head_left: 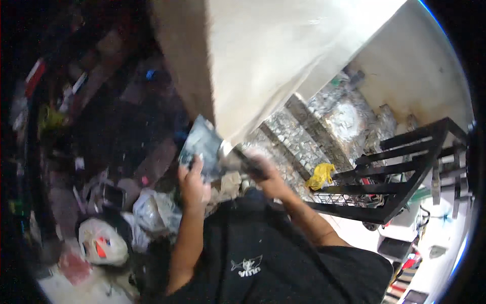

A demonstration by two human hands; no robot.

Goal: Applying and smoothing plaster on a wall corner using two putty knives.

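Note:
My left hand (194, 182) is closed on the lower edge of a flat grey rectangular plate (200, 139), which is tilted and smeared with a pale paste. My right hand (267, 177), blurred by motion, wraps round the dark handle (248, 162) of a scraper-like tool. Its front end meets the plate's right side, where a white lump of paste (226, 147) shows. The tool's exact kind is too blurred to make out. Just beyond both hands stands the corner of a white plastered wall (243, 76).
Stone-covered steps (291, 134) run along the right, with a yellow bag (320, 176) on them. A black slatted railing (405, 167) stands beside the steps. Clear plastic bags (154, 210) and a white bag (104, 243) lie among clutter in the dark lower left.

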